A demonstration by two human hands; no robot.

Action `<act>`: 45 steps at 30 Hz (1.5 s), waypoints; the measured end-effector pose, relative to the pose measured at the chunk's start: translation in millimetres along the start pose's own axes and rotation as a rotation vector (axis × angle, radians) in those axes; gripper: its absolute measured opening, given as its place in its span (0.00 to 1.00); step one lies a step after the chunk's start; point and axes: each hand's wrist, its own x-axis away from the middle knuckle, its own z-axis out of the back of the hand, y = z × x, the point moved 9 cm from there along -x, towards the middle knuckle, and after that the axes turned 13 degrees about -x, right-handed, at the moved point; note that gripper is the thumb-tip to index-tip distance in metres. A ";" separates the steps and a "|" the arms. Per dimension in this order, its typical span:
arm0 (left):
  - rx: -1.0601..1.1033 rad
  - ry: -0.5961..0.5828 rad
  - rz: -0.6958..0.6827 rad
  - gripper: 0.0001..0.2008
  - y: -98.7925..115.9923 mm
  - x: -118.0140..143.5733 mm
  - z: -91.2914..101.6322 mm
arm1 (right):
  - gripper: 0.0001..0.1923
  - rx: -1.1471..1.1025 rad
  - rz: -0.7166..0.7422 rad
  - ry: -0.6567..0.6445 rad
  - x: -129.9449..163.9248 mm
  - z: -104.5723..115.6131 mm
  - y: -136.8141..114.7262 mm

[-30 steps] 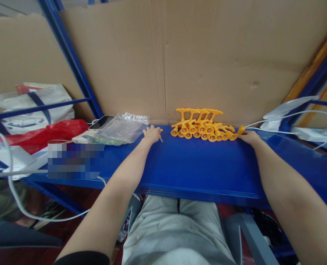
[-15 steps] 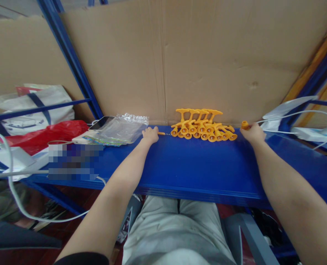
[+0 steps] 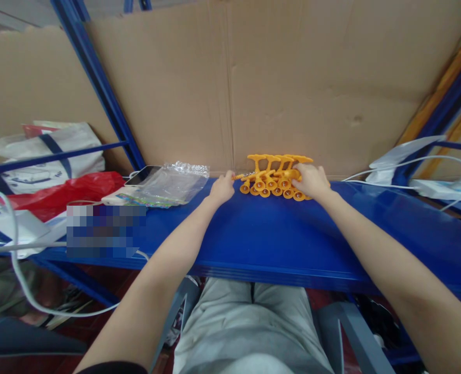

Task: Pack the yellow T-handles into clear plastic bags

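Observation:
My left hand (image 3: 222,188) is closed in a pinch on a thin orange ribbed stick (image 3: 238,177), at the left end of a group of yellow plastic pieces. A short shiny metal twist or chain (image 3: 248,174) shows by the stick. Those yellow horn-shaped pieces (image 3: 271,183) lie in rows, with flared cups toward me and T-shaped ends at the back. Over the right part of the group, my right hand (image 3: 312,179) is closed around a yellow cup-shaped piece (image 3: 293,174); its fingers partly hide that piece and the ones behind.
Clear plastic bags (image 3: 172,184) and a phone (image 3: 144,175) lie left of my left hand. Further left are a red bag (image 3: 67,189) and a white cable (image 3: 14,259). Cardboard (image 3: 176,93) walls the back of the blue table (image 3: 261,239). Another white cable (image 3: 386,184) runs at right.
My right hand has moved left with the yellow cup-shaped piece, from the table's right side to the group. My left hand has shifted slightly right with the ribbed stick.

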 end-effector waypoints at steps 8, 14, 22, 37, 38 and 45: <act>0.000 -0.001 -0.155 0.14 33.0 13.1 6.0 | 0.18 0.016 0.152 -0.040 7.4 -4.6 -45.9; -0.043 -0.015 -0.165 0.15 33.5 14.0 3.6 | 0.17 0.027 0.161 -0.075 9.0 -8.4 -50.0; -0.070 -0.004 -0.146 0.15 30.0 13.5 3.7 | 0.17 0.015 0.206 -0.057 9.5 -8.0 -52.9; -0.085 0.026 -0.129 0.15 26.1 11.4 2.4 | 0.18 -0.065 0.223 -0.072 10.1 -9.8 -61.0; -0.083 0.031 -0.136 0.15 27.3 11.6 2.9 | 0.18 -0.074 0.232 -0.066 10.5 -9.4 -62.4; -0.060 0.063 -0.191 0.14 36.7 14.1 6.6 | 0.18 -0.111 0.249 -0.062 10.7 -10.7 -63.5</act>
